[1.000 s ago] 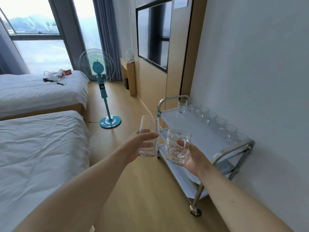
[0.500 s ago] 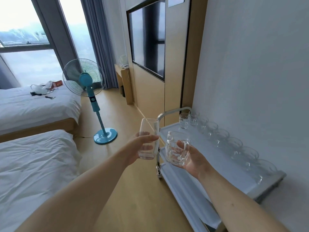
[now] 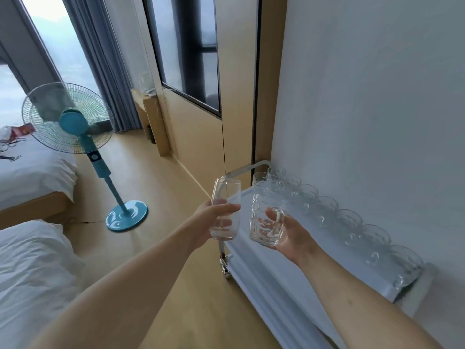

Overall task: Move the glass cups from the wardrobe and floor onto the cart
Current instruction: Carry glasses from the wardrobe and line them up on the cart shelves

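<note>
Above the white two-tier cart (image 3: 254, 280), a smooth clear tumbler (image 3: 224, 209) is gripped by the left hand (image 3: 216, 220) and a dimpled glass mug (image 3: 264, 220) by the right hand (image 3: 289, 231), seemingly for placing beside the row of glass cups (image 3: 334, 212) there.

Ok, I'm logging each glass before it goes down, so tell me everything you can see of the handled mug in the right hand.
The dimpled mug is clear glass, thick-walled, with rounded dimples and a loop handle on its right side. It looks empty and is held roughly upright in the air over the cart's top shelf, near its front edge. The right hand grips it from behind and below, fingers curled through the handle. Nothing else touches it.
</note>
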{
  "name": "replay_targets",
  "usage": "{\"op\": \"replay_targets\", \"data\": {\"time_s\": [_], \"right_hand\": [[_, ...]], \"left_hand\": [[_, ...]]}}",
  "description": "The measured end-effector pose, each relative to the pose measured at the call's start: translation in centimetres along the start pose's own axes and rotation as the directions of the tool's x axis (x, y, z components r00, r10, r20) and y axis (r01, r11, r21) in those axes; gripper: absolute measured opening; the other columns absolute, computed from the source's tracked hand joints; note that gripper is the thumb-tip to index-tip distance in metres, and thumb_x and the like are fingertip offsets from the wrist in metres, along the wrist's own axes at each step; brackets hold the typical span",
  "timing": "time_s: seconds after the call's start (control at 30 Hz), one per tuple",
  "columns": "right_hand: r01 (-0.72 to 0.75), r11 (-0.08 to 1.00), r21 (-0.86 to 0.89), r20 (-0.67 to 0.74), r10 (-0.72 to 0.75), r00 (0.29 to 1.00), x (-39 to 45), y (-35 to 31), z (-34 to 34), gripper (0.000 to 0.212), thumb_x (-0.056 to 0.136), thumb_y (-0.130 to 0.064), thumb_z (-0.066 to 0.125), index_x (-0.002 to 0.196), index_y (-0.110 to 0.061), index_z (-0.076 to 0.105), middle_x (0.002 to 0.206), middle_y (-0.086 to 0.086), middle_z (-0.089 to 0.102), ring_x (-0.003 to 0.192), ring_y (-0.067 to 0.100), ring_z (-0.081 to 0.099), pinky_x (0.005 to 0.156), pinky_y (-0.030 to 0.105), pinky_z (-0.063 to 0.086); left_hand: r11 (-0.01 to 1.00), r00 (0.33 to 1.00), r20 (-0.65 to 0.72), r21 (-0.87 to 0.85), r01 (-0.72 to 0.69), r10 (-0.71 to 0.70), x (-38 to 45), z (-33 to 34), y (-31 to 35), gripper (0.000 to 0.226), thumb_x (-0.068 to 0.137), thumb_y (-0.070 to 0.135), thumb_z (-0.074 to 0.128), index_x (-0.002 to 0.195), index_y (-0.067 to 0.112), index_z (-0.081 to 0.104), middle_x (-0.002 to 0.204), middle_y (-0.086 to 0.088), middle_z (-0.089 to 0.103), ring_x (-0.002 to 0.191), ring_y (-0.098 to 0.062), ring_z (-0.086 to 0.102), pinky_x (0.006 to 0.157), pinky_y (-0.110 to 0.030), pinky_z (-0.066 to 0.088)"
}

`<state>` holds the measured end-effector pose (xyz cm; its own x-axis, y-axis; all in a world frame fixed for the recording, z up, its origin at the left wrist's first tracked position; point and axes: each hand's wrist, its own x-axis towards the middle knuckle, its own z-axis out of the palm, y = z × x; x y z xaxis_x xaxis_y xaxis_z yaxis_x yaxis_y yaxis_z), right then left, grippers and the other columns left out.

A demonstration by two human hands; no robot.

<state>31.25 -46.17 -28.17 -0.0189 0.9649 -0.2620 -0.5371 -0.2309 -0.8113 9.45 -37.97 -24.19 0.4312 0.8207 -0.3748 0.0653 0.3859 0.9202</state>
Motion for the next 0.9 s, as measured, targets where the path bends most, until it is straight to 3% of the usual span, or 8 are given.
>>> {"op": "replay_targets", "data": {"time_s": [0.1,0.2,0.33,0.43,0.53,0.67,0.77,0.9], "right_hand": [[0.011,1.000,-0.002,-0.109,-0.011,0.994,2.5,-0.2,0.0,0.058,0.048,-0.032,0.101,0.098,-0.019,0.076,0.105,0.011,0.071,0.099,0.035,0.072,0.083,0.054,0.058],[0.019,1.000,0.023,-0.249,-0.013,0.968,4.8,-0.5,0.5,0.063,0.040,-0.034,0.100,0.095,-0.021,0.071,0.100,0.007,0.066,0.088,0.033,0.070,0.082,0.055,0.059],[0.049,0.997,0.064,-0.386,-0.020,0.922,8.1,-0.7,1.0,0.039,0.072,-0.027,0.084,0.106,-0.019,0.068,0.107,0.007,0.061,0.082,0.029,0.069,0.070,0.045,0.060],[0.080,0.994,0.076,-0.475,-0.035,0.879,10.3,-0.7,1.5,0.042,0.072,-0.023,0.084,0.109,-0.016,0.066,0.102,0.005,0.065,0.072,0.025,0.071,0.066,0.043,0.060],[0.101,0.993,0.068,-0.540,-0.049,0.840,12.4,-0.2,1.8,0.048,0.065,-0.022,0.087,0.106,-0.019,0.064,0.092,-0.003,0.073,0.069,0.024,0.071,0.066,0.041,0.060],[0.095,0.995,0.040,-0.633,-0.049,0.772,14.7,1.3,1.5,0.059,0.064,-0.028,0.085,0.115,-0.022,0.057,0.098,-0.008,0.076,0.078,0.022,0.067,0.080,0.039,0.055],[0.092,0.996,-0.016,-0.700,-0.077,0.710,16.2,1.9,0.9,0.054,0.074,-0.018,0.086,0.118,-0.022,0.055,0.091,-0.007,0.076,0.080,0.022,0.068,0.081,0.039,0.053],[0.013,0.990,-0.139,-0.756,-0.114,0.644,18.6,1.5,-0.5,0.082,0.050,-0.037,0.089,0.121,-0.026,0.052,0.104,0.002,0.077,0.097,0.019,0.073,0.090,0.039,0.054]], "left_hand": [[1.000,0.999,0.041,0.004,0.011,-0.012,4.1,-1.0,0.9,0.099,0.049,0.036,0.101,0.133,0.012,0.055,0.118,-0.013,0.064,0.097,-0.032,0.068,0.074,-0.046,0.060],[0.999,0.994,0.101,-0.013,0.044,-0.042,8.3,-2.2,1.7,0.102,0.047,0.036,0.102,0.134,0.013,0.054,0.121,-0.013,0.061,0.102,-0.033,0.066,0.071,-0.043,0.060],[0.994,0.986,0.159,0.108,0.030,-0.047,13.6,-3.8,3.1,0.108,0.035,0.052,0.101,0.128,0.021,0.055,0.121,-0.007,0.063,0.108,-0.026,0.062,0.080,-0.043,0.058],[0.990,0.977,0.201,0.138,0.038,-0.065,17.3,-5.1,4.0,0.108,0.034,0.055,0.100,0.127,0.021,0.056,0.113,-0.004,0.066,0.095,-0.021,0.062,0.094,-0.048,0.057],[0.985,0.962,0.249,0.156,0.076,-0.113,20.3,-6.1,4.6,0.106,0.036,0.053,0.100,0.127,0.019,0.056,0.113,-0.005,0.066,0.093,-0.020,0.063,0.091,-0.046,0.058],[0.967,0.950,0.257,0.222,0.122,-0.179,23.6,-6.7,5.1,0.103,0.037,0.051,0.099,0.126,0.020,0.057,0.120,-0.005,0.064,0.102,-0.021,0.066,0.078,-0.036,0.059],[0.965,0.946,0.268,0.236,0.117,-0.181,25.8,-6.5,4.8,0.102,0.045,0.047,0.098,0.133,0.019,0.053,0.130,-0.001,0.060,0.110,-0.022,0.063,0.077,-0.034,0.057],[0.954,0.936,0.279,0.265,0.139,-0.214,29.1,-6.1,4.0,0.094,0.060,0.037,0.096,0.139,0.020,0.048,0.134,-0.001,0.055,0.113,-0.022,0.059,0.084,-0.037,0.055]]}}
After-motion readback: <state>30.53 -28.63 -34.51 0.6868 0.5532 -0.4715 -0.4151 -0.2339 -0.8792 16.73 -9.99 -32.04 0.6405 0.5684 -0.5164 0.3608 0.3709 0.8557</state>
